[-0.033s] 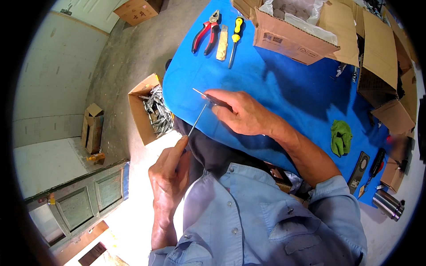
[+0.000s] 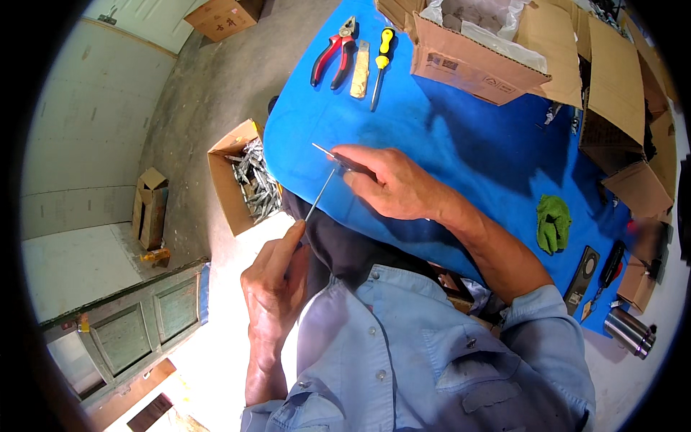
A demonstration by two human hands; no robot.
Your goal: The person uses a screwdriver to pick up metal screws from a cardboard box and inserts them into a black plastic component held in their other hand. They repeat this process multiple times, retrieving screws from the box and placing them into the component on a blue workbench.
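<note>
Neither hand visibly shifts since the earlier frame: the left hand (image 2: 277,277) grips a thin metal rod (image 2: 320,194), its tip meeting or nearly meeting the small metal piece (image 2: 323,150) pinched in the right hand (image 2: 392,181).

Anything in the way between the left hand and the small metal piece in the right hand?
Nothing visible. The thin metal shaft in the left hand runs up to the small metal piece at the right hand's fingertips; can't tell if they touch. The pliers lie off that line.
</note>
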